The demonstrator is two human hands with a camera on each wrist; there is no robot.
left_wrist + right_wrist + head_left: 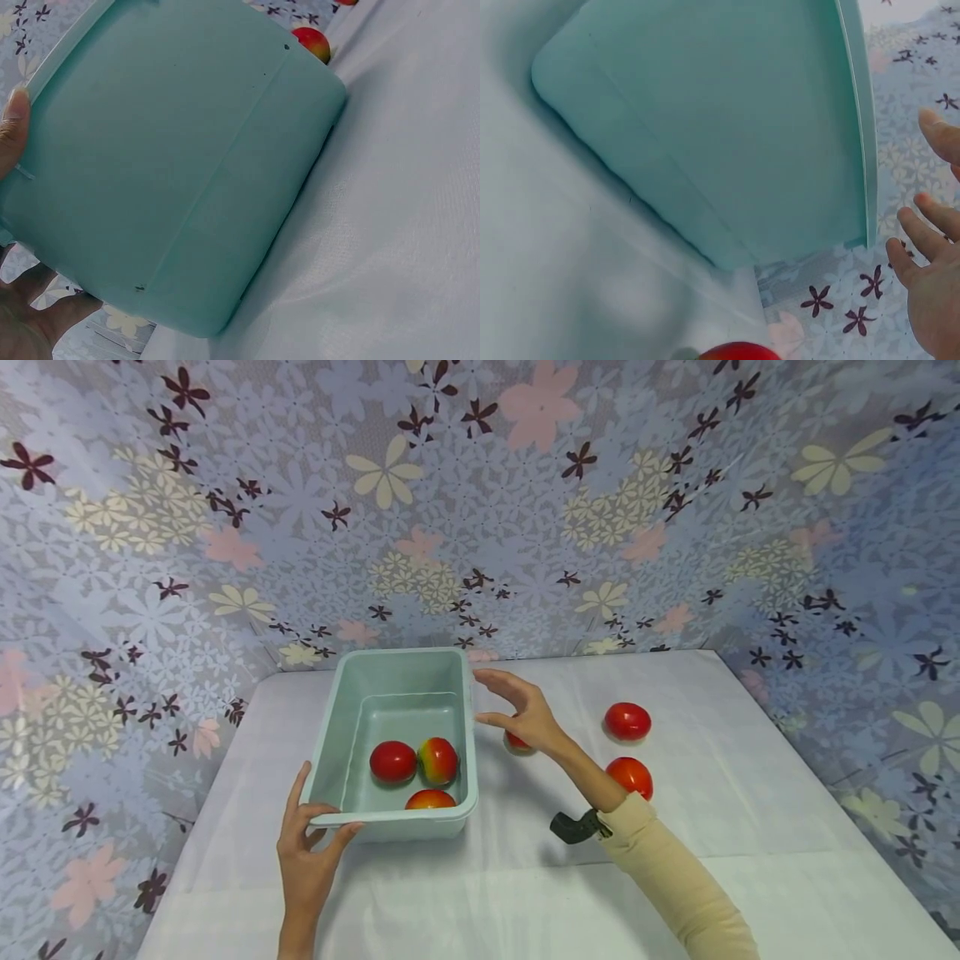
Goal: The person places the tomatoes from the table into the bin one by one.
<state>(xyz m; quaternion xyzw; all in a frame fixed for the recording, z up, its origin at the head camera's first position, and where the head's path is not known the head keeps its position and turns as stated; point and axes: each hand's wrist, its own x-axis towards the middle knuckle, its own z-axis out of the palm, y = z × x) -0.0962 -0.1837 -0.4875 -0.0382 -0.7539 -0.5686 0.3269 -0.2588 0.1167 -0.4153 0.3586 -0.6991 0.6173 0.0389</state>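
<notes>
The head view looks forward and down over the tabletop [742, 802]; both wrist views share the green bin [172, 150], close up.

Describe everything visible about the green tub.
The tub is pale blue-green, rectangular and open-topped, with rounded corners and a lipped rim; it looks like plastic. Dark specks mark its outside. It stands upright on the white cloth. Three fruits lie inside, toward the near end. The left hand grips its near left corner; the right hand is at its right side, apparently not touching.
</notes>
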